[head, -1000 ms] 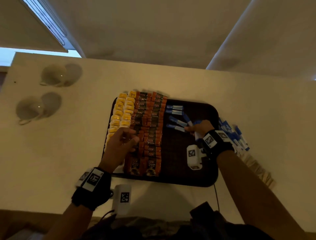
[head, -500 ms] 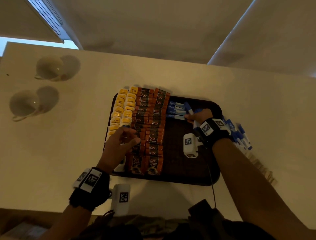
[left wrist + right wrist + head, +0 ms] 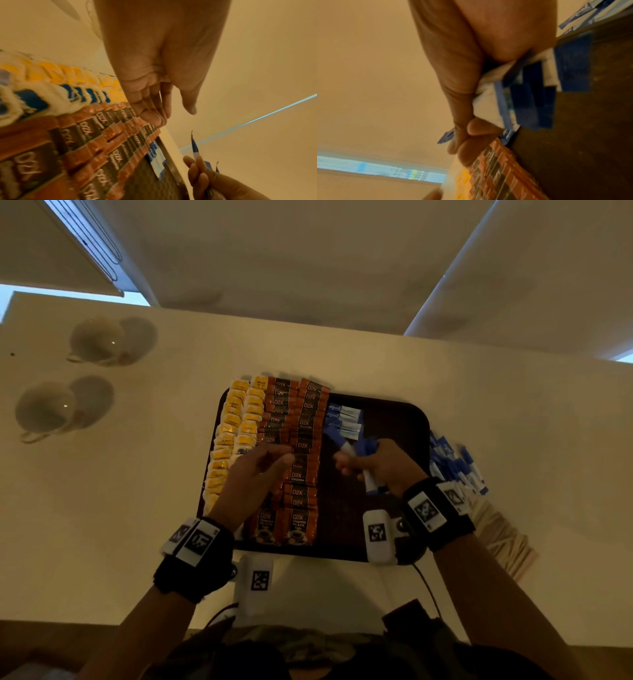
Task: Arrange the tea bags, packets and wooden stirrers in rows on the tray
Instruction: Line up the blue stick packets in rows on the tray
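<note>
A dark brown tray (image 3: 394, 419) holds two columns of yellow tea bags (image 3: 236, 426), two columns of orange D2X packets (image 3: 301, 474) and a short row of blue-and-white sachets (image 3: 344, 421) at its far middle. My right hand (image 3: 380, 467) hovers just below that row. It grips a bundle of blue-and-white sachets (image 3: 522, 94), one of which sticks out past the fingertips (image 3: 195, 148). My left hand (image 3: 260, 470) hangs over the orange packets with fingers straight and together (image 3: 154, 108), holding nothing.
Loose blue sachets (image 3: 455, 467) lie on the table right of the tray, with a heap of wooden stirrers (image 3: 503, 539) nearer me. Two white cups (image 3: 96, 340) (image 3: 44, 409) stand at the far left. The tray's right half is bare.
My right hand has drawn back from the sachet row toward me with the bundle in it. My left hand has shifted right, from the tea bags to over the orange packets.
</note>
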A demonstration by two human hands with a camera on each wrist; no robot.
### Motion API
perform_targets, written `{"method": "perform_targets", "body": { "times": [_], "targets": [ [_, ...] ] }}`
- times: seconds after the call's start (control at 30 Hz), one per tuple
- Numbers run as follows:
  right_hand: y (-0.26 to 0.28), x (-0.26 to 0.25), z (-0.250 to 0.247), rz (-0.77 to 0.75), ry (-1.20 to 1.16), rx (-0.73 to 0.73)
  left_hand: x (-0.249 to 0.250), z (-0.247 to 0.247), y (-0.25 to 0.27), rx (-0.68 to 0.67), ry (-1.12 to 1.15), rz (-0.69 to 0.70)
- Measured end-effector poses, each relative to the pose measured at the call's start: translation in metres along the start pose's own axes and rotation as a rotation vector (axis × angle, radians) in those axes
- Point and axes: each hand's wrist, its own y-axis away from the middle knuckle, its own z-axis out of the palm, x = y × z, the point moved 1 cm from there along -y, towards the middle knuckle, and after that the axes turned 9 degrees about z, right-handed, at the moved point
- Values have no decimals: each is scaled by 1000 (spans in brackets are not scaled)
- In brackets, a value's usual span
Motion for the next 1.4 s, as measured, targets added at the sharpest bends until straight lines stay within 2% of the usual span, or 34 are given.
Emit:
{"method": "perform_targets", "body": {
  "times": [0.13,0.27,0.43,0.53,0.67,0.73,0.9,1.03,1.23,1.4],
  "targets": [
    [23,10,18,-23,20,-81,24,20,-5,-163,-8,65],
    [35,26,26,-48,6,-119,30,31,-5,-159,-28,91],
    [50,41,22,-102,-119,-9,36,27,6,-96,28,132],
    [54,44,26,-149,-117,65,41,23,9,-136,110,124],
    [60,35,31,-194,-178,26,50,18,10,-249,82,196],
    [62,29,31,-221,-190,18,54,14,10,-291,66,188],
    [65,19,32,-311,-93,47,61,4,9,-287,132,106],
    [65,18,37,-400,-42,57,63,-1,8,-387,-3,163],
    [63,20,47,-529,105,55,65,2,8,-498,-7,118],
    [55,26,54,-555,148,73,68,19,14,-422,-24,186]
  ]
}}
